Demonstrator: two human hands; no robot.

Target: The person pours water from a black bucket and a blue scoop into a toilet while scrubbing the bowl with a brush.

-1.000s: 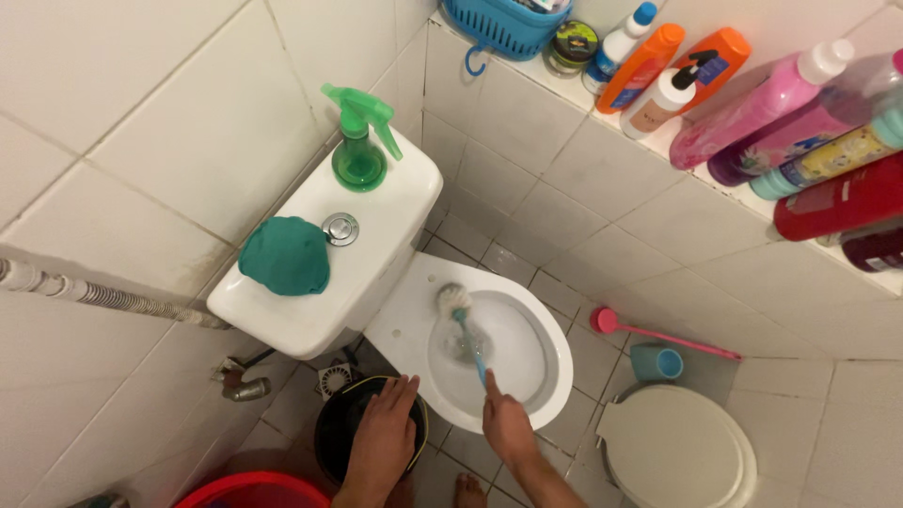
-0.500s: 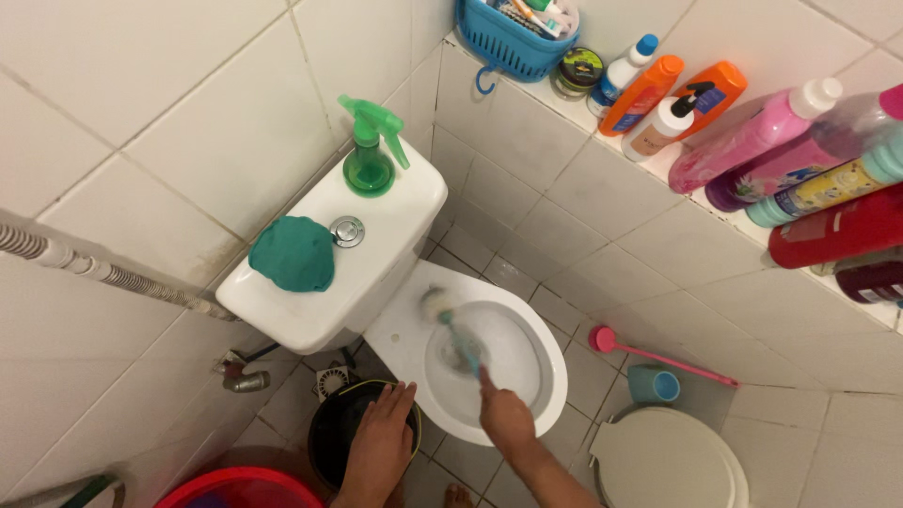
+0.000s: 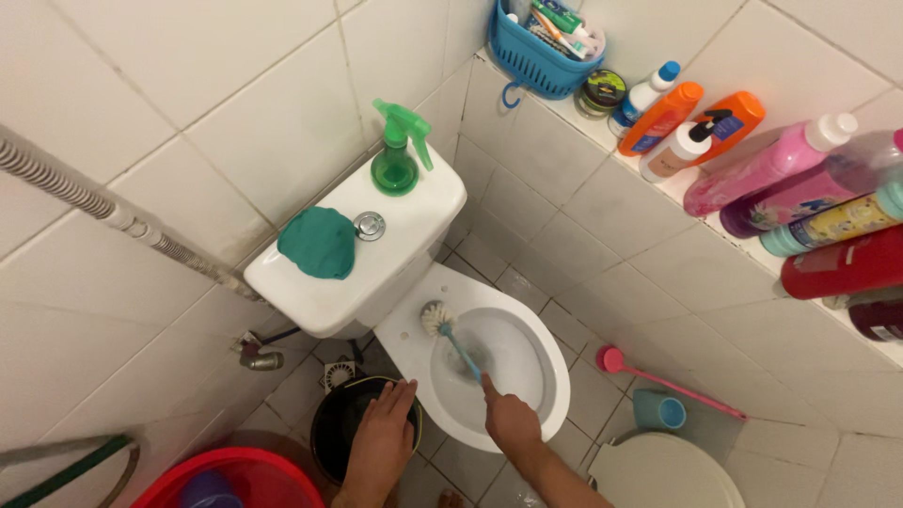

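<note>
My right hand point(image 3: 511, 418) grips the blue handle of a toilet brush point(image 3: 450, 337); its white bristle head rests on the back rim of the white toilet bowl point(image 3: 555, 372). My left hand point(image 3: 384, 437) lies flat, fingers together, on the rim of a black bin point(image 3: 331, 425) left of the bowl. On the cistern point(image 3: 414, 230) stand a green spray bottle point(image 3: 396, 160) and a green cloth point(image 3: 319, 243), beside the flush button point(image 3: 370, 225).
A tiled ledge at right carries several bottles point(image 3: 767, 169) and a blue basket point(image 3: 541, 47). A pink-handled brush point(image 3: 663, 380), a small blue holder point(image 3: 658, 411) and a white lid point(image 3: 663, 470) lie on the floor. A red bucket point(image 3: 235, 478) sits bottom left; a hose point(image 3: 113, 212) runs along the wall.
The brush head has moved from inside the bowl up to its back rim. The view has shifted slightly; my left hand stays on the bin.
</note>
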